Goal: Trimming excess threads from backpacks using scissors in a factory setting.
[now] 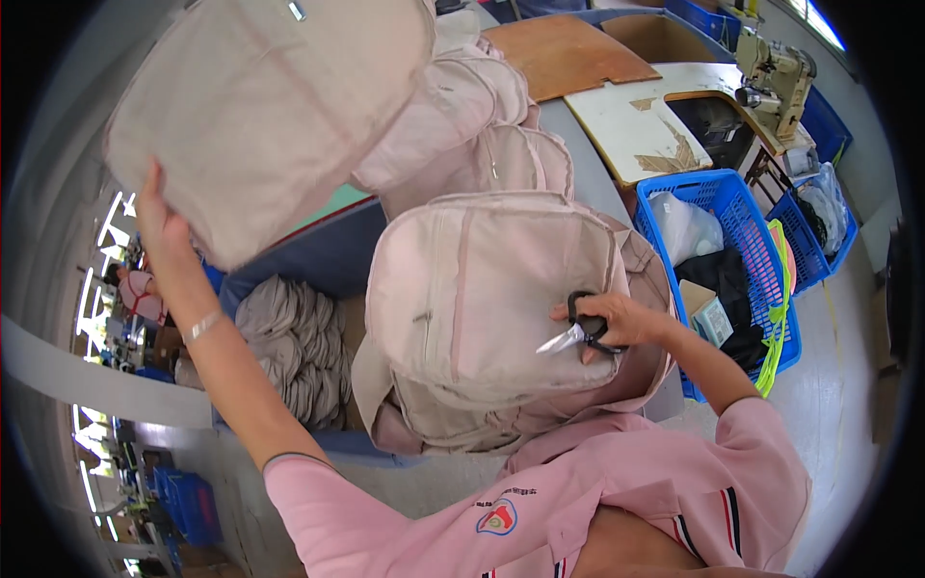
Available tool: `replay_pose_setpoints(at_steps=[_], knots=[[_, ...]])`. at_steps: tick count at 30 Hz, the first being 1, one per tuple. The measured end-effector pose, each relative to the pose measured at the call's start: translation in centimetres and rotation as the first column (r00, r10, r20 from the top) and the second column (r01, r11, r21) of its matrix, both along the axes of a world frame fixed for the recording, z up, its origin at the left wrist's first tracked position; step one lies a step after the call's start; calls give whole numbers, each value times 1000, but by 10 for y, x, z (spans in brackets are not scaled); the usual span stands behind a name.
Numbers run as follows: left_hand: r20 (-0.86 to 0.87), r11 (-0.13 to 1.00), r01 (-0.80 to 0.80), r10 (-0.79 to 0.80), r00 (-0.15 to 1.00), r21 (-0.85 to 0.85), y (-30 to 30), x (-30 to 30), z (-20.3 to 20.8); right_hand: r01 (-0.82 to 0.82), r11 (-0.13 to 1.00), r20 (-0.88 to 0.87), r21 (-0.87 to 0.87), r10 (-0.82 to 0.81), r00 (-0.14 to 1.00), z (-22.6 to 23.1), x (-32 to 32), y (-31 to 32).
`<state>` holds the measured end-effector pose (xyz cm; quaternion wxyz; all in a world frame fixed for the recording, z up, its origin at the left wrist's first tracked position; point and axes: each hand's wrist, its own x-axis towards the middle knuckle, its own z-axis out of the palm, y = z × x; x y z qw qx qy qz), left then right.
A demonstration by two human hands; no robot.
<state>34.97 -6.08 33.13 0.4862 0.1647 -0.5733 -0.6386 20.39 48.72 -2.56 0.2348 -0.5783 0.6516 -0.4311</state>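
Observation:
My left hand is raised at the left, gripping the lower edge of a pale pink-beige backpack that hangs tilted across the upper left. Its thumb shows in front of the fabric, and its other fingers are mostly hidden. In my right hand is a pair of scissors with black handles and silver blades. The hand rests against the front of a second backpack of the same colour, lying close before me with a zip down its front. The blades point left over its fabric.
More backpacks are heaped behind. A blue-sided bin at the left holds stacked beige pieces. At the right stands a blue plastic basket with bags and black cloth. Beyond are a worn white table and a sewing machine.

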Motion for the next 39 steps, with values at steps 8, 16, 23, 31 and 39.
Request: replay_pose_setpoints(at_steps=[8,16,23,31,39], knots=[[408,434,31,817,408,-900,-44,-313,-126,43,990,124,136,-61,990,13,4,-3],[688,479,495,543,482,-725,-54,-370,-332,34,993,187,111,-54,981,13,4,-12],[494,368,342,495,715,-865,-113,-340,-329,45,992,159,119,-64,985,12,5,-20],[808,402,768,-109,580,-497,75,-198,-234,109,985,130,137,-127,983,8,7,-10],[785,448,732,-97,611,-514,177,-78,-263,103,992,53,71,-107,993,23,41,0]])
